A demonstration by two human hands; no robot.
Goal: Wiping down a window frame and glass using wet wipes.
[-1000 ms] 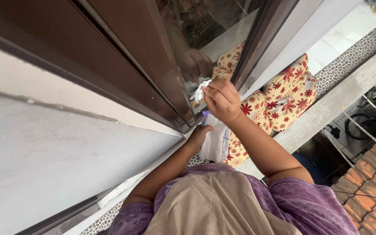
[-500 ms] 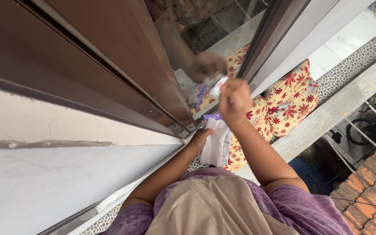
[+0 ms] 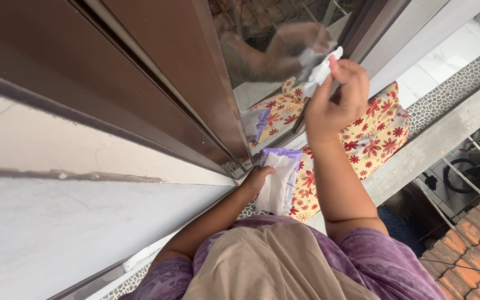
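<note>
Two hands seen. Left hand [image 3: 255, 179] held low near door frame base, closed on white and purple tissue pack [image 3: 278, 184]. Glass door pane [image 3: 262, 61] above, reflection visible. Right hand [image 3: 335, 97] raised, crumpled white tissue [image 3: 319, 72] pinched in fingers, pressed against glass. Floral cushion [image 3: 376, 130] behind.

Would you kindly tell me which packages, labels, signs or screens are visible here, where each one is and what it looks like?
Soft white and purple wipes packet: flat, oblong, held in the left hand low by the brown window frame.
Its dim reflection shows in the window glass.
No labels, signs or screens can be seen.
</note>
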